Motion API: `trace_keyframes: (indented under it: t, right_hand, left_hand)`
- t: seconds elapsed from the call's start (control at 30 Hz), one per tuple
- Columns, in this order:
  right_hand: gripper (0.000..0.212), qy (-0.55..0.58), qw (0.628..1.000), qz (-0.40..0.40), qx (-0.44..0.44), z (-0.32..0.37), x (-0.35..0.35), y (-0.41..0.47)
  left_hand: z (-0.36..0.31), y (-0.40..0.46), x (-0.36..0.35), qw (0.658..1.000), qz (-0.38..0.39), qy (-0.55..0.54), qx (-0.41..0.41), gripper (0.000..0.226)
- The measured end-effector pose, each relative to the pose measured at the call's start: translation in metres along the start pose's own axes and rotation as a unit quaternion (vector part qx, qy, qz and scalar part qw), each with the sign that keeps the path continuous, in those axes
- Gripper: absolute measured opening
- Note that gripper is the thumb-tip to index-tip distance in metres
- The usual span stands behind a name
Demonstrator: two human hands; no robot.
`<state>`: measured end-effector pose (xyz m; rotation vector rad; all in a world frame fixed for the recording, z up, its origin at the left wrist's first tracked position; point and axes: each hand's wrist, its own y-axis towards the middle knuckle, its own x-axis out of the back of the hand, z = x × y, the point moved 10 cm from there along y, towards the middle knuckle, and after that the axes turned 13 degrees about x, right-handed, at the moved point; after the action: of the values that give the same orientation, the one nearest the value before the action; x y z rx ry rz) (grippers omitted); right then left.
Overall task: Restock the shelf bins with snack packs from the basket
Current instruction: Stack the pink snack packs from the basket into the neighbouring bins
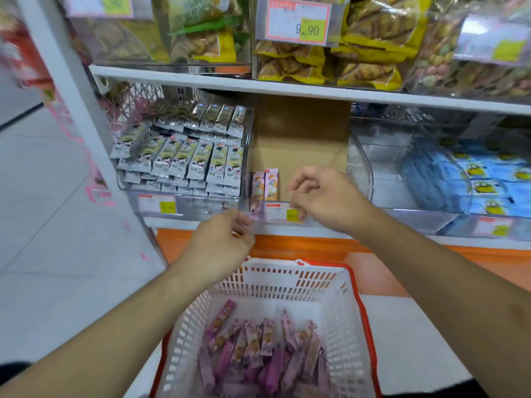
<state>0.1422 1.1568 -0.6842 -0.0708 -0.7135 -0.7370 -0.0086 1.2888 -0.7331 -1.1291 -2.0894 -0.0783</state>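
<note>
Two pink snack packs (pixel 265 185) stand upright at the left side of the clear middle shelf bin (pixel 304 222), which is backed with brown cardboard. My right hand (pixel 321 196) hovers over that bin just right of the packs, fingers loosely curled, nothing visible in it. My left hand (pixel 221 242) is lower, at the bin's front left corner, fingers loosely curled with no pack showing. Below both hands sits a white basket with a red rim (pixel 287 274), holding several pink and purple snack packs (pixel 258 349).
A bin of white-green packs (pixel 184 156) stands left of the middle bin, and a bin of blue packs (pixel 485 179) stands to its right. The shelf above (pixel 287 87) carries bins of yellow snack bags. A white upright post (pixel 71 104) stands at the left, with tiled floor beyond.
</note>
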Motion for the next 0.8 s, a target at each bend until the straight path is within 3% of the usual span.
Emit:
trace_keyframes:
  t: [0.13,0.3,0.47,0.53,0.8]
  right_hand:
    - [0.008,-0.002,0.993,0.113,-0.032,-0.022,-0.057,-0.053]
    - [0.010,-0.021,0.966,0.225,-0.128,-0.107,-0.140,-0.114]
    - [0.012,-0.052,0.950,0.238,-0.193,-0.194,-0.196,-0.146]
    - [0.019,-0.049,0.942,0.256,-0.214,-0.217,-0.220,-0.156]
    - [0.055,-0.052,0.932,0.251,-0.255,-0.260,-0.300,-0.166]
  left_hand:
    - [0.042,-0.004,-0.017,0.995,0.024,0.090,0.021,0.020]
    - [0.121,0.002,-0.044,0.975,0.065,0.197,0.076,0.044]
    - [0.211,0.012,-0.063,0.945,0.053,0.236,0.219,0.091]
    - [0.240,0.016,-0.073,0.942,0.054,0.206,0.261,0.102]
    - [0.267,0.027,-0.089,0.946,0.009,0.193,0.260,0.112]
